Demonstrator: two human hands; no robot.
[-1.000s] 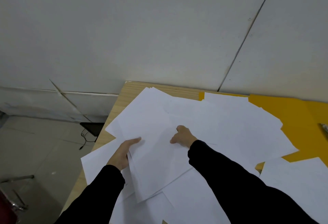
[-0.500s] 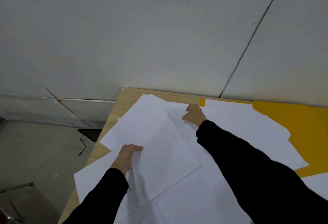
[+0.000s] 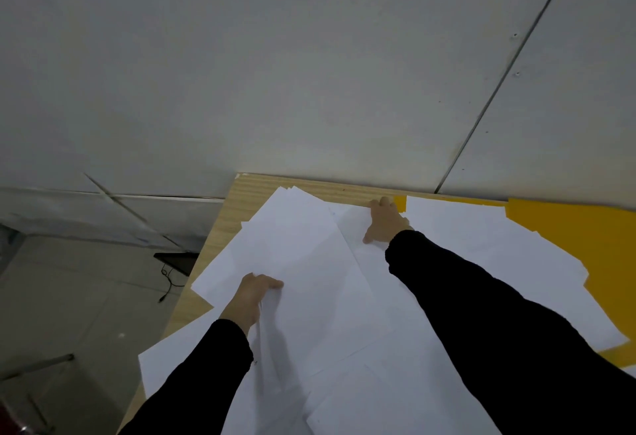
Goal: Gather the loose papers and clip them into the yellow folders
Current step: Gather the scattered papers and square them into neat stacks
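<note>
The right hand [image 3: 385, 223] is stretched farther, onto a far sheet [image 3: 351, 226] (grip unclear), widening the gather; papers [image 3: 309, 279] are pinched by the left hand [image 3: 253, 298].
</note>
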